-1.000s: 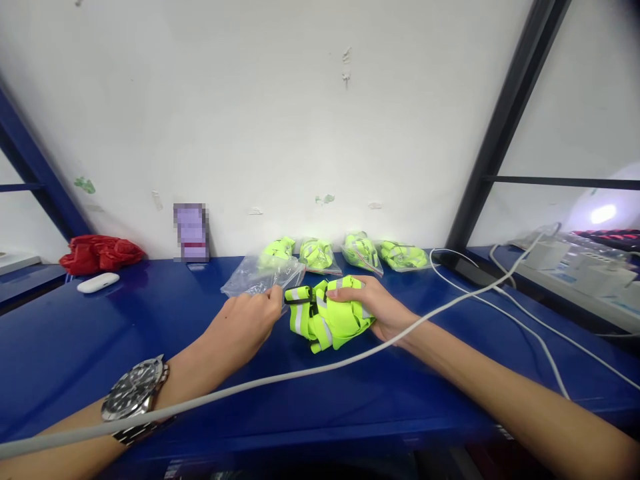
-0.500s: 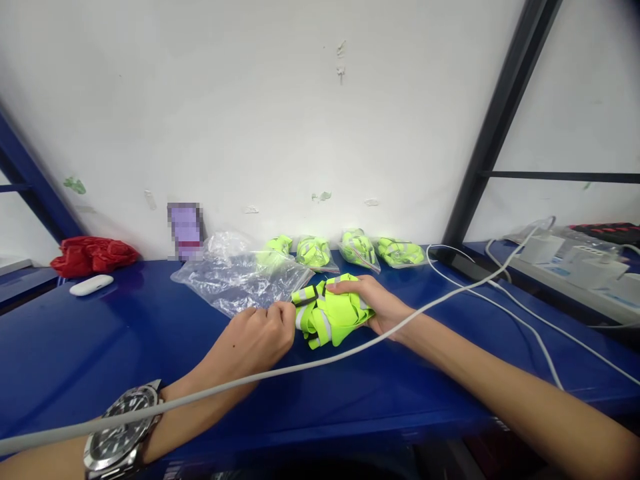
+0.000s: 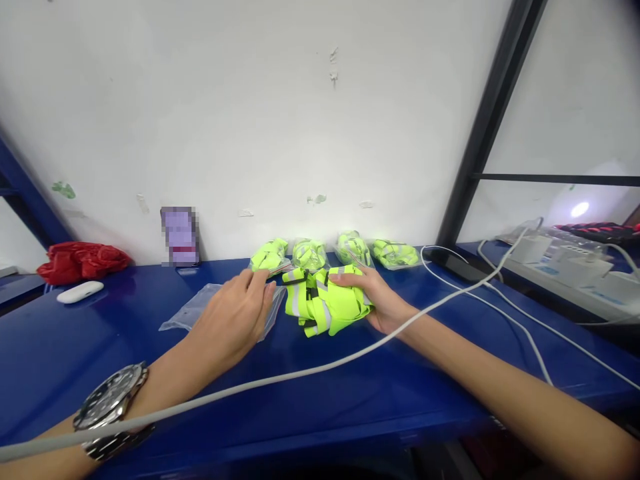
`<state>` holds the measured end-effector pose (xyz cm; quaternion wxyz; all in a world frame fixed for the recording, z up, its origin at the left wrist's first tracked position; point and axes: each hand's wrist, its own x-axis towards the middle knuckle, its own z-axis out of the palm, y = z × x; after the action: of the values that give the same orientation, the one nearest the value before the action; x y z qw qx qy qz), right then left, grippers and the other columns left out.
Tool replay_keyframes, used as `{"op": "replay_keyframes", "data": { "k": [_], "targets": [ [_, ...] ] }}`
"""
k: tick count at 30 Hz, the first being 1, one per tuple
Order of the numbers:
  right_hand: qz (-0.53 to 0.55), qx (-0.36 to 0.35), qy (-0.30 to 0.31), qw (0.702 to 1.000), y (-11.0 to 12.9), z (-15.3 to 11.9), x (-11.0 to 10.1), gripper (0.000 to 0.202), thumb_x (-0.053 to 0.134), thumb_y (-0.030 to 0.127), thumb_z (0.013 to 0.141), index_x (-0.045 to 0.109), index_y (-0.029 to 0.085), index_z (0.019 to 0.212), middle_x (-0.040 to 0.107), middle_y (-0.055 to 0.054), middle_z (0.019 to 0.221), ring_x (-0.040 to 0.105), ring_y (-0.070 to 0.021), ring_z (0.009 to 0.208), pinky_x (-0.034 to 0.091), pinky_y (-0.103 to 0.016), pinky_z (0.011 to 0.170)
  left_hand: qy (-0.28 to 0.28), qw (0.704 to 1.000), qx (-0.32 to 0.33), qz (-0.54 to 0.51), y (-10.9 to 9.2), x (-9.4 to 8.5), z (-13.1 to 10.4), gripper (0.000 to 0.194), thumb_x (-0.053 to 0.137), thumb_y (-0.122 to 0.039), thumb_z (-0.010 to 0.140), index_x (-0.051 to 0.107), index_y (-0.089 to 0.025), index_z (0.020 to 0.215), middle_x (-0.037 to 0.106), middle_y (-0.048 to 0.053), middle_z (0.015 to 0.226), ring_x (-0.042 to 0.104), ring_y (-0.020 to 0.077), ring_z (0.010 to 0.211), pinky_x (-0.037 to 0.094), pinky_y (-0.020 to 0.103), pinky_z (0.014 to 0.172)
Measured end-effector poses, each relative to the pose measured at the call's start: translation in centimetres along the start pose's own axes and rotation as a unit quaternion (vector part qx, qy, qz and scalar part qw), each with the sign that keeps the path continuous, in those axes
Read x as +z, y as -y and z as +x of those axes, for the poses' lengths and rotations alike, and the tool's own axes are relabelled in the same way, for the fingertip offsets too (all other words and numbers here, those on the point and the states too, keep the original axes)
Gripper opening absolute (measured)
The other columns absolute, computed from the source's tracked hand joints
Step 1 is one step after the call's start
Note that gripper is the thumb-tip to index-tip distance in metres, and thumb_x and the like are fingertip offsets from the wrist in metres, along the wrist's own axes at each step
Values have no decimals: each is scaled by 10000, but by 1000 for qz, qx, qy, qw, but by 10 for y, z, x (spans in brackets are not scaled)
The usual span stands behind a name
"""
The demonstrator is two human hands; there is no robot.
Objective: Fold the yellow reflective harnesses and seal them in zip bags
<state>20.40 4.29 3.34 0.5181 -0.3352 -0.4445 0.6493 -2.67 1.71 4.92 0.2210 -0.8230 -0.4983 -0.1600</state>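
My right hand (image 3: pixel 383 301) is closed on a folded bundle of neon yellow reflective fabric (image 3: pixel 333 308), thumb on top. The bundle is held over the front part of the blue table. Left of it, my left hand (image 3: pixel 240 307), with a watch (image 3: pixel 111 397) on the wrist, covers part of a clear plastic bag (image 3: pixel 187 312). Its fingers are bent and close together; what they grip, if anything, is hidden. Behind the bundle, several bagged neon yellow bundles (image 3: pixel 309 255) stand in a row along the wall.
A red cloth or bag (image 3: pixel 83 261) and a white case (image 3: pixel 80 292) lie at the left of the blue table (image 3: pixel 240 413). A phone (image 3: pixel 181 235) leans on the wall. A white cable (image 3: pixel 345 361) crosses in front of my forearms. White adapters (image 3: pixel 580 263) are at the right.
My left hand has moved left and up from the bundle's edge to the plastic bag, which now lies flatter. More of the leftmost bagged bundle shows. My right hand still holds the bundle.
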Motion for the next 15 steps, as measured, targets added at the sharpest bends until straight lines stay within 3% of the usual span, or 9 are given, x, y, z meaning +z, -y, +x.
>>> {"op": "replay_keyframes", "data": {
  "k": [2, 3, 5, 8, 11, 15],
  "targets": [
    [5, -30, 5, 1000, 0, -2, 3, 233, 790, 232, 634, 696, 157, 834, 709, -41, 808, 669, -190, 701, 551, -302, 638, -87, 994, 51, -35, -6, -2, -4, 471, 251, -351, 991, 397, -65, 1335, 551, 220, 1257, 545, 302, 1161, 464, 445, 948],
    [6, -45, 7, 999, 0, -3, 4, 235, 795, 253, 632, 692, 153, 819, 704, -40, 795, 664, -186, 688, 544, -294, 627, -100, 990, 81, -50, -10, -3, -6, 530, 286, -387, 984, 310, -60, 1401, 470, 228, 1364, 454, 309, 1275, 411, 455, 1027],
    [10, -69, 5, 998, 0, -5, 7, 251, 805, 286, 628, 685, 149, 800, 694, -34, 770, 653, -174, 665, 530, -275, 608, -67, 987, 121, -78, -17, -2, -7, 660, 342, -458, 964, 180, -60, 1465, 314, 228, 1491, 292, 325, 1393, 322, 480, 1109],
    [19, -98, 5, 995, 2, -8, 10, 281, 818, 301, 622, 669, 159, 814, 683, -24, 769, 645, -165, 664, 528, -273, 615, 23, 984, 103, -147, -21, 1, -3, 772, 376, -512, 945, 41, -94, 1502, 188, 210, 1549, 233, 318, 1422, 317, 484, 1119],
    [19, -119, 17, 993, 4, -11, 9, 282, 825, 289, 614, 627, 177, 781, 645, 3, 737, 620, -146, 638, 521, -270, 605, 57, 967, 68, -240, -21, 3, 8, 834, 461, -538, 905, 47, -141, 1511, 244, 190, 1537, 312, 314, 1390, 371, 472, 1088],
    [4, -147, 31, 989, 4, -13, 6, 308, 826, 295, 595, 551, 189, 685, 555, 36, 642, 533, -109, 547, 462, -240, 524, 56, 930, 44, -360, -25, 0, 22, 889, 652, -543, 766, 259, -164, 1467, 499, 164, 1380, 510, 329, 1230, 496, 448, 950]
  ]
}}
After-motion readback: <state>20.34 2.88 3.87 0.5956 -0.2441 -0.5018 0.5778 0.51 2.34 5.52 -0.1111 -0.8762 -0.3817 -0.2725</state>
